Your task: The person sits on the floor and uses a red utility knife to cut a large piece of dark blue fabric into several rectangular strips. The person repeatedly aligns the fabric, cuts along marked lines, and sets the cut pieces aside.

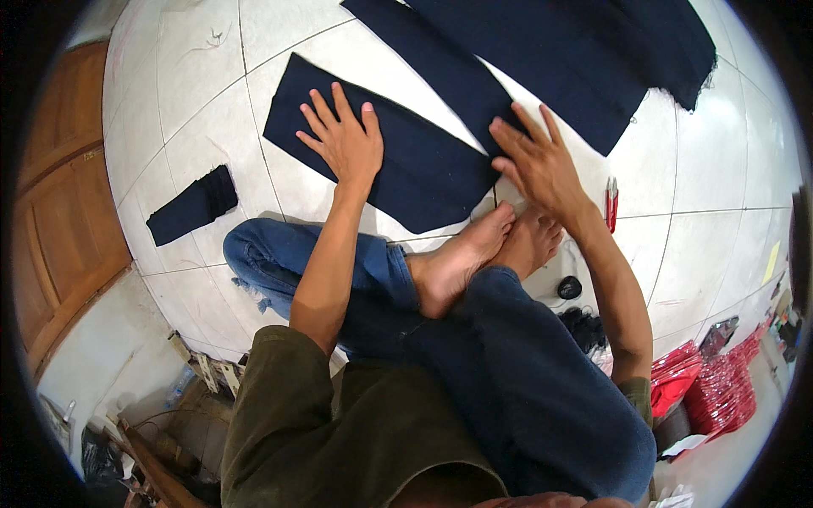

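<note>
A dark navy cloth panel (423,161) lies on the white tiled floor, with my left hand (339,140) spread flat on its upper left part. My right hand (529,161), slightly blurred, has its fingers apart over the right end of this panel and a long navy strip (415,59) beside it, with nothing visible held. A wider navy cloth (576,59) with frayed edges lies at the top right. A small folded navy bundle (190,207) is at the left. Red-handled snips (611,203) lie right of my right hand.
I sit with my bare feet (457,262) crossed below the panel. A small black round item (569,288) is beside them. Red packaged material (711,389) is piled at the lower right. A wooden door (63,237) borders the left, with clutter (199,372) at the lower left.
</note>
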`<state>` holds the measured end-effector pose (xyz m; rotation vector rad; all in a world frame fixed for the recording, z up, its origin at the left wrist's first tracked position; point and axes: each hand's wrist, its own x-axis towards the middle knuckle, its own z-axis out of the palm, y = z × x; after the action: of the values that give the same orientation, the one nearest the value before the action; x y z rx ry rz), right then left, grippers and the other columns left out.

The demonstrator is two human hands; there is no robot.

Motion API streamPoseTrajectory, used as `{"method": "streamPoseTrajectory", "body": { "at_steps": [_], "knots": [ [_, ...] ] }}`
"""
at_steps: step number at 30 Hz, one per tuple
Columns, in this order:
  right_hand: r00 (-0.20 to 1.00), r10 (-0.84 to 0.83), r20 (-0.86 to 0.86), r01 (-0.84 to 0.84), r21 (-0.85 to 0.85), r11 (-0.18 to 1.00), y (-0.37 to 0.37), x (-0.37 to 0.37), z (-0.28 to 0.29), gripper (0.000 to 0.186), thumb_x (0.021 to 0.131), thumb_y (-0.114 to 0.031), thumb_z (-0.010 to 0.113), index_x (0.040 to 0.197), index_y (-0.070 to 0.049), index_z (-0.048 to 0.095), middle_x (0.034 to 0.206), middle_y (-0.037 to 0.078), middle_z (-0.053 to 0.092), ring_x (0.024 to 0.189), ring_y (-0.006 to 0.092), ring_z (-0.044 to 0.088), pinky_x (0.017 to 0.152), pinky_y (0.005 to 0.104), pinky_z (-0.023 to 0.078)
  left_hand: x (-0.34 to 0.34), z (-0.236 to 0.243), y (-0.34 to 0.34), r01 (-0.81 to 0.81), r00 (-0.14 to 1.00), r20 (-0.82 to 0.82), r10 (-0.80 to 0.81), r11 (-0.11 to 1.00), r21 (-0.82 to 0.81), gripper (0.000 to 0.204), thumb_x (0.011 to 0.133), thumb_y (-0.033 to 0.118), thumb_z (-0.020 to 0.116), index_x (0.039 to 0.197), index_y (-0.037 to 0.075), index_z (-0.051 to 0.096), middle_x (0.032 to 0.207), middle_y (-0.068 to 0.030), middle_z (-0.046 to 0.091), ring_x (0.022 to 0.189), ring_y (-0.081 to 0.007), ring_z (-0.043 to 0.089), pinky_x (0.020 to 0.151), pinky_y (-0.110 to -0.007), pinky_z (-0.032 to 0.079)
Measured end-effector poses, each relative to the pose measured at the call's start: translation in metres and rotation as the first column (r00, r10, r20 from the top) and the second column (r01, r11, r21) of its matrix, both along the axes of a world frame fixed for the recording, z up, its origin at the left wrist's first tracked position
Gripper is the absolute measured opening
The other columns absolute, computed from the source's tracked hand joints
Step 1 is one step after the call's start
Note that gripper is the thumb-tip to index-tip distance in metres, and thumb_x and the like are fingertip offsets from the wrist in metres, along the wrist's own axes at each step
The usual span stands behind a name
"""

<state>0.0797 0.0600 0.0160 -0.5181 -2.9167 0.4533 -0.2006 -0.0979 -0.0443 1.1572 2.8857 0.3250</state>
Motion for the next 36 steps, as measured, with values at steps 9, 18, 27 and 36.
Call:
{"method": "streamPoseTrajectory", "body": {
  "at_steps": [9, 18, 27, 36],
  "knots": [
    [0.896, -0.441, -0.051, 0.422, -0.209, 0.882, -0.010, -0.008, 0.016, 0.025, 0.099, -0.026, 0.066, 0.103, -0.002, 0.072, 0.106, 0.013, 0.074, 0.096, 0.0298, 0.070, 0.080, 0.0411, 0.054, 0.002, 0.017, -0.021, 0.124, 0.992, -0.042, -0.117, 0.952, 0.279, 0.055, 0.103, 0.036, 0.054, 0.149, 0.006, 0.048, 0.161, -0.0242, 0.031, 0.152, -0.0473, 0.019, 0.120, -0.066, 0.012],
    [0.608, -0.794, -0.023, 0.776, -0.198, 0.599, -0.032, 0.060, 0.005, 0.019, 0.097, -0.023, 0.068, 0.103, -0.005, 0.074, 0.088, 0.013, 0.073, 0.075, 0.0300, 0.070, 0.071, 0.0393, 0.055, 0.086, 0.034, 0.011, 0.457, 0.730, 0.216, -0.648, 0.699, 0.550, 0.028, 0.084, 0.021, 0.080, 0.110, 0.012, 0.077, 0.133, -0.0086, 0.064, 0.133, -0.0325, 0.053, 0.108, -0.048, 0.046],
    [0.399, -0.886, 0.237, 0.917, -0.127, 0.379, -0.046, 0.156, 0.005, 0.036, 0.091, -0.022, 0.076, 0.119, -0.001, 0.068, 0.111, 0.019, 0.067, 0.100, 0.0361, 0.065, 0.089, 0.0463, 0.052, 0.089, 0.021, 0.091, 0.746, 0.529, 0.137, -0.837, 0.536, 0.394, 0.055, 0.076, 0.041, 0.085, 0.127, 0.026, 0.073, 0.165, -0.0054, 0.031, 0.153, -0.0380, 0.021, 0.118, -0.060, 0.031],
    [0.591, -0.767, 0.250, 0.724, -0.584, 0.367, -0.020, 0.059, 0.034, 0.025, 0.089, -0.015, 0.071, 0.105, 0.003, 0.073, 0.089, 0.017, 0.077, 0.081, 0.0223, 0.075, 0.075, 0.0328, 0.057, 0.091, 0.017, 0.079, 0.748, 0.550, 0.228, -0.803, 0.595, 0.293, 0.069, 0.072, 0.049, 0.085, 0.138, 0.037, 0.066, 0.172, -0.0045, 0.017, 0.157, -0.0406, 0.008, 0.121, -0.067, 0.019]
  ]
}}
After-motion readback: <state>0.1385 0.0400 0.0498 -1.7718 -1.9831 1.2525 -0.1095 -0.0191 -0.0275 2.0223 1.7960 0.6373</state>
